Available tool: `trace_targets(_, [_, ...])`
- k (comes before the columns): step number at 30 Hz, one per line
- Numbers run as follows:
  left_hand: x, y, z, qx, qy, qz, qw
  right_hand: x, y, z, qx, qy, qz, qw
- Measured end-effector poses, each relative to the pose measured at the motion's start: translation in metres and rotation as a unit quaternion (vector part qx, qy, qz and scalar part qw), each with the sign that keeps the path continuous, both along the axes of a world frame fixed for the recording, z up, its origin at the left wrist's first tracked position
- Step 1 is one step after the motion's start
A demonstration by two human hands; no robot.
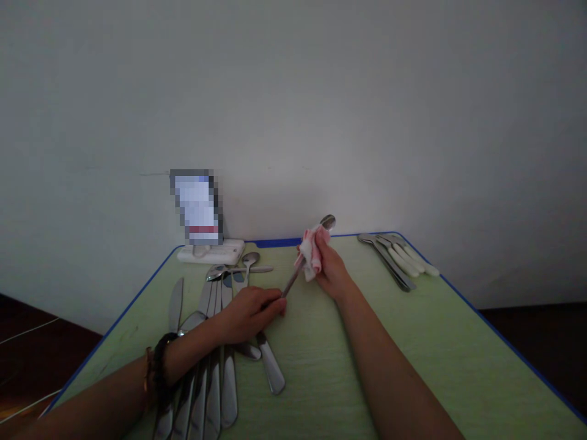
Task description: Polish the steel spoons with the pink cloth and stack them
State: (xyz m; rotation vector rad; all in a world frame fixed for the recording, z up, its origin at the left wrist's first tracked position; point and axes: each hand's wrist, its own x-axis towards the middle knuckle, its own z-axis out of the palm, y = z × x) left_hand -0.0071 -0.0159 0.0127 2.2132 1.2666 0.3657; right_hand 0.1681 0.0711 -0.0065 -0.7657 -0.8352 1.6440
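Observation:
Between my two hands a metal spoon (292, 280) is held at a slant, its bowl up and away from me. My left hand (251, 311) pinches the lower end of its handle. Wrapped around the spoon's upper handle, just below the bowl, is a pink and white cloth (312, 252). My right hand (331, 267) grips that cloth with the spoon inside it. Under and beside my left forearm lies a spread of metal cutlery (229, 385), with several knives and spoons; part of it is hidden by my arm.
At the far right of the green table (316, 366) lie metal spoons (389, 263) and white-handled forks (406, 256). A phone with a blurred screen (197, 208) leans on a white stand (215, 252) at the back left. A wall (293, 122) rises behind the blue table edge.

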Motion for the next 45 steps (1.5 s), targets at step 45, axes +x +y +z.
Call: trace_targets(45, [0.000,0.002,-0.003,-0.034,-0.083,0.055,0.994,-0.008,-0.010,0.001,0.009,-0.016,0.054,0.998])
